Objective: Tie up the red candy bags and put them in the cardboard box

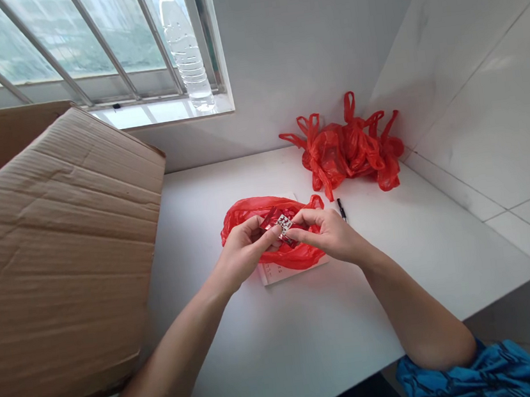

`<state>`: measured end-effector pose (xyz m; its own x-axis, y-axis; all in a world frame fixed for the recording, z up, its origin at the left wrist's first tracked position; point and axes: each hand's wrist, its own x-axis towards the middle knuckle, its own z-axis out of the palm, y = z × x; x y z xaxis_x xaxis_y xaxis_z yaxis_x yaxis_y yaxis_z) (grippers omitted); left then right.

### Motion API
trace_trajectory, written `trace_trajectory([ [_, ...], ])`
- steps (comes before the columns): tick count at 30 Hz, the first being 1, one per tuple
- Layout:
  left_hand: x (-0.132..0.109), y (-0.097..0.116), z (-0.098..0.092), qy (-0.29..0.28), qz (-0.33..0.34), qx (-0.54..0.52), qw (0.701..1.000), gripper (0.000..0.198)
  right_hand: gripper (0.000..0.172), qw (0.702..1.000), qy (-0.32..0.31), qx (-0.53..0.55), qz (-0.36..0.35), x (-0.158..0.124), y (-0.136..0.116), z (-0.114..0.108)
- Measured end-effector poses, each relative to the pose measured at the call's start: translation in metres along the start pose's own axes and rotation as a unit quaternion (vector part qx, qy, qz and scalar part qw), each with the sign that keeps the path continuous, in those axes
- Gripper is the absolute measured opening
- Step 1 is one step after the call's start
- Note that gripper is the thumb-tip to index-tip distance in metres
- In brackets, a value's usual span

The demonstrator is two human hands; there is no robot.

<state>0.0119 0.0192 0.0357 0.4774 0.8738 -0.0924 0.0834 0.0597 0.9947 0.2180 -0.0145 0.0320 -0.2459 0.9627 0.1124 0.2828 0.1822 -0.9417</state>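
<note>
Between my two hands is a small packet [284,223] with a white, dark-patterned face and shiny red parts; its exact kind is not clear. My left hand [247,249] pinches its left side with thumb and fingers. On the right side, my right hand [322,230] grips it the same way. Beneath both hands lies an opened red plastic bag [296,260], its mouth spread wide, with more shiny red pieces partly visible inside. The bag rests on a white book or pad [274,276] with faint print, mostly covered.
Several tied red plastic bags [336,151] sit at the back right of the white table [282,338]. A black pen [342,209] lies right of the opened bag. On the left stands a large cardboard box [68,248]. A clear bottle [187,53] stands on the windowsill.
</note>
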Motion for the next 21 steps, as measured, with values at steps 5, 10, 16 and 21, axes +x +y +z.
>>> trace_trajectory([
  [5,0.000,0.000,0.000,-0.001,-0.005,-0.003,1.000,0.032,0.026,1.000,-0.001,-0.004,-0.003,0.000,-0.001,0.000],
  [10,0.001,0.000,-0.001,-0.006,-0.033,-0.073,0.997,0.029,0.036,0.999,0.000,0.043,-0.015,0.002,0.002,-0.001],
  [16,0.001,-0.002,0.003,-0.041,-0.118,-0.229,0.965,0.020,0.041,0.998,0.025,0.044,-0.037,0.005,0.006,0.003],
  [21,-0.001,-0.009,0.013,-0.085,-0.146,-0.174,0.970,0.025,0.026,0.995,0.004,0.075,-0.065,0.006,0.005,0.007],
])
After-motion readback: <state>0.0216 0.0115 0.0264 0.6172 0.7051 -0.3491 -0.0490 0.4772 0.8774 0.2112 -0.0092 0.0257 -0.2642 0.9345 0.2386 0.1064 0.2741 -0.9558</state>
